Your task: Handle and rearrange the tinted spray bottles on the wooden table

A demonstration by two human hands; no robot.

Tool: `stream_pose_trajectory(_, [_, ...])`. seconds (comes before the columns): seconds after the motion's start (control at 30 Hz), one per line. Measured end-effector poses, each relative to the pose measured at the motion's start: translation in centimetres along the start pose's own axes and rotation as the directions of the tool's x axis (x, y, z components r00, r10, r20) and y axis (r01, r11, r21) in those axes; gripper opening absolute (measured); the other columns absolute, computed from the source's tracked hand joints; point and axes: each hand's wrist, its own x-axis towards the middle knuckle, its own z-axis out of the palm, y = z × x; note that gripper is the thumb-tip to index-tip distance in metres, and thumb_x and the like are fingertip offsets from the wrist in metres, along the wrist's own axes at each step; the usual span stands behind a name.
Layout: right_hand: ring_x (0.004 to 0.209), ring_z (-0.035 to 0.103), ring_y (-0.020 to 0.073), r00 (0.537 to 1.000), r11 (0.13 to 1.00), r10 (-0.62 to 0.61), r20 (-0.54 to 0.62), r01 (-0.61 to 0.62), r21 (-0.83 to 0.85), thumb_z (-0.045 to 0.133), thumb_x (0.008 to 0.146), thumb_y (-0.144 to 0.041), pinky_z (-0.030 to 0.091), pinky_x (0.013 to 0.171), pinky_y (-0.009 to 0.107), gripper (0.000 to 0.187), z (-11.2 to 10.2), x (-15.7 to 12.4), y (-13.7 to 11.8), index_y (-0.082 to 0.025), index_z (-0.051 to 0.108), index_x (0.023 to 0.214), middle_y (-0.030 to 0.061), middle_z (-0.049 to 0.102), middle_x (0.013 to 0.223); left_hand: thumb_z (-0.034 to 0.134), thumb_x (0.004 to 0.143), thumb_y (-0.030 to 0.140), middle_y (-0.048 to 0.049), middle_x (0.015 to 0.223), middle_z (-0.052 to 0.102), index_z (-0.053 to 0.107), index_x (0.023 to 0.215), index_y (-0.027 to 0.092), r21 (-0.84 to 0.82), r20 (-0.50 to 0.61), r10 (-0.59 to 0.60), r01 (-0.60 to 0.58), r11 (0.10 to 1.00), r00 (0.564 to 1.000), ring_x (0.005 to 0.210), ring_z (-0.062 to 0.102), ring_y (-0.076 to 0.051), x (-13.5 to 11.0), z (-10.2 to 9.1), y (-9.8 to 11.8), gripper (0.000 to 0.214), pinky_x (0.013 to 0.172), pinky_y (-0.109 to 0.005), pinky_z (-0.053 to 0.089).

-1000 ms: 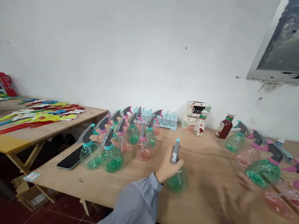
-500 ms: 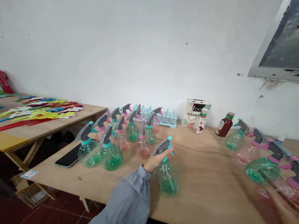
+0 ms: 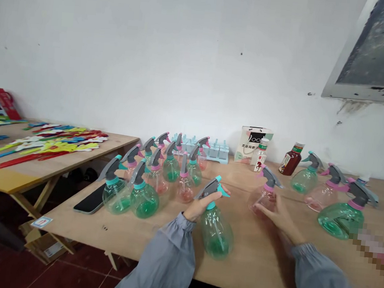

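Observation:
My left hand [image 3: 201, 207] is closed around the neck and grey trigger head of a green spray bottle [image 3: 217, 237], which stands near the table's front edge, slightly tilted. To its right, my right hand [image 3: 281, 218] grips the body of a pink spray bottle [image 3: 260, 197] with a grey and pink head. Left of my hands stands a group of several green and pink spray bottles [image 3: 144, 200]. On the right are a green bottle with a turquoise collar [image 3: 304, 179], a pink one [image 3: 321, 195] and a larger green one with a pink collar [image 3: 341, 219].
A phone [image 3: 89, 200] lies at the table's left. At the back are a pale blue mould rack [image 3: 218, 153], a paper bag [image 3: 246, 144], a white-labelled bottle [image 3: 260, 157] and a dark red drink bottle [image 3: 291, 160]. Colourful flat pieces cover the left table [image 3: 29, 178].
My right hand has come in from the right edge to mid-table, bringing the pink spray bottle leftward. My left hand keeps hold of the green one, now slightly more tilted.

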Motion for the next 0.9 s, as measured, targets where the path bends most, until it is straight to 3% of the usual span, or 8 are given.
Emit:
stream_pose_trajectory(0.07, [0.113,0.061,0.0327,0.998,0.997,0.043,-0.04,-0.041,0.06,0.076,0.065,-0.068,0.051,0.1,0.052,0.087,1.2,0.8,0.5,-0.02,0.046,0.13,0.0178,0.055,0.129,0.073,0.073,0.052,-0.0043,0.086,0.073,0.07,0.088,0.019,-0.026,-0.023,0.012,-0.012,1.0,1.0,0.086,0.068,-0.02,0.1,-0.3,-0.3,0.037,0.088,-0.034,0.049])
stream_pose_trajectory(0.2, [0.115,0.059,0.0318,0.995,0.993,0.038,-0.095,-0.028,0.114,0.078,0.063,-0.068,0.049,0.102,0.052,0.09,1.9,0.6,1.8,-0.022,0.045,0.133,0.0145,0.055,0.128,0.066,0.078,0.057,-0.0043,0.07,0.069,0.067,0.071,0.018,0.047,-0.117,-0.009,0.014,0.999,0.993,0.074,0.067,-0.02,0.0,-0.5,-0.6,0.039,0.082,-0.034,0.05])
stream_pose_trajectory(0.4, [0.12,0.058,0.0318,0.993,0.986,0.028,-0.112,-0.009,0.164,0.079,0.063,-0.066,0.048,0.104,0.053,0.094,1.8,-0.1,2.4,-0.024,0.042,0.139,0.0139,0.057,0.132,0.07,0.074,0.057,-0.0056,0.088,0.073,0.07,0.091,0.019,-0.017,-0.009,0.009,-0.009,1.0,1.0,0.091,0.069,-0.024,-0.2,0.0,-0.9,0.042,0.096,-0.04,0.049])
stream_pose_trajectory(0.53, [0.124,0.057,0.0333,0.99,0.982,0.061,-0.126,-0.037,0.183,0.08,0.061,-0.066,0.047,0.105,0.054,0.097,2.0,-0.1,2.5,-0.023,0.04,0.138,0.0157,0.054,0.135,0.062,0.08,0.06,-0.0051,0.074,0.07,0.067,0.072,0.019,0.074,-0.058,0.0,0.004,0.997,0.998,0.08,0.067,-0.021,-0.3,0.2,-0.4,0.042,0.094,-0.038,0.049])
stream_pose_trajectory(0.63, [0.124,0.057,0.0346,0.986,0.975,0.098,-0.135,-0.068,0.211,0.083,0.058,-0.066,0.048,0.104,0.053,0.099,2.0,-0.1,2.7,-0.023,0.04,0.135,0.0166,0.055,0.134,0.061,0.082,0.059,-0.0059,0.075,0.07,0.067,0.07,0.019,0.231,-0.054,0.041,-0.028,0.973,0.998,0.08,0.066,-0.021,-0.9,-0.1,1.8,0.043,0.087,-0.034,0.049])
stream_pose_trajectory(0.73, [0.122,0.058,0.0363,0.984,0.97,0.129,-0.119,-0.1,0.221,0.086,0.053,-0.064,0.048,0.104,0.055,0.096,1.7,-0.2,2.7,-0.023,0.043,0.128,0.0163,0.059,0.129,0.066,0.081,0.053,-0.0052,0.083,0.07,0.071,0.085,0.018,0.446,0.006,0.069,-0.065,0.893,0.998,0.078,0.062,-0.018,-2.5,-1.0,5.6,0.035,0.074,-0.028,0.048])
stream_pose_trajectory(0.83, [0.122,0.059,0.0376,0.985,0.965,0.162,-0.064,-0.144,0.217,0.088,0.051,-0.062,0.047,0.105,0.056,0.092,1.5,-0.2,2.3,-0.022,0.045,0.122,0.0163,0.06,0.127,0.066,0.082,0.048,-0.0011,0.075,0.065,0.07,0.093,0.019,0.623,-0.067,0.101,-0.038,0.781,0.993,0.062,0.054,-0.013,-4.5,-2.1,8.5,0.032,0.059,-0.024,0.042])
stream_pose_trajectory(0.9, [0.121,0.059,0.0377,0.984,0.963,0.175,-0.034,-0.164,0.212,0.087,0.05,-0.062,0.046,0.106,0.057,0.09,1.2,-0.2,1.9,-0.022,0.047,0.12,0.016,0.062,0.125,0.066,0.082,0.046,0.0013,0.068,0.061,0.068,0.089,0.019,0.697,-0.128,0.137,-0.01,0.717,0.982,0.057,0.051,-0.012,-5.6,-2.9,9.1,0.028,0.057,-0.023,0.04])
